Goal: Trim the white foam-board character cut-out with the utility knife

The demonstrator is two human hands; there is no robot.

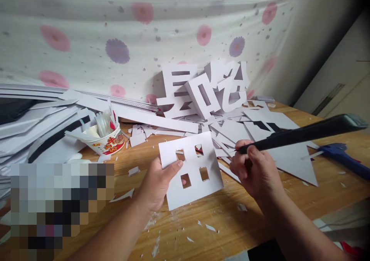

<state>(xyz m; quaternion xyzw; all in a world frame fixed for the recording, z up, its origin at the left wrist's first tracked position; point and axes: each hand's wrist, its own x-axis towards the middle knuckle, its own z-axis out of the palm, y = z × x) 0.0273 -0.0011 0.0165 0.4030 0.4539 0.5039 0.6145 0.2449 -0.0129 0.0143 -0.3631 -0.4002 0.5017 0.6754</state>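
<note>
A white board (pixel 193 161) with square cut-outs is tilted above the wooden table (pixel 173 230). My left hand (pixel 160 180) grips its left side, thumb on the front face near the upper-left hole, a fingertip showing through the lower-left one. To the right of the board, my right hand (pixel 257 168) is closed around a long black tool (pixel 300 133), whose wide end points up and to the right. The tool's working tip is too small to make out, and it appears apart from the board.
White cut-out characters (pixel 176 85) stand at the back before a flowered curtain (pixel 173 22). A paper bowl (pixel 111 143) with clear sticks sits at left, beside stacked white sheets (pixel 54 126). A blue glue gun (pixel 343 157) lies at right. Scraps litter the table.
</note>
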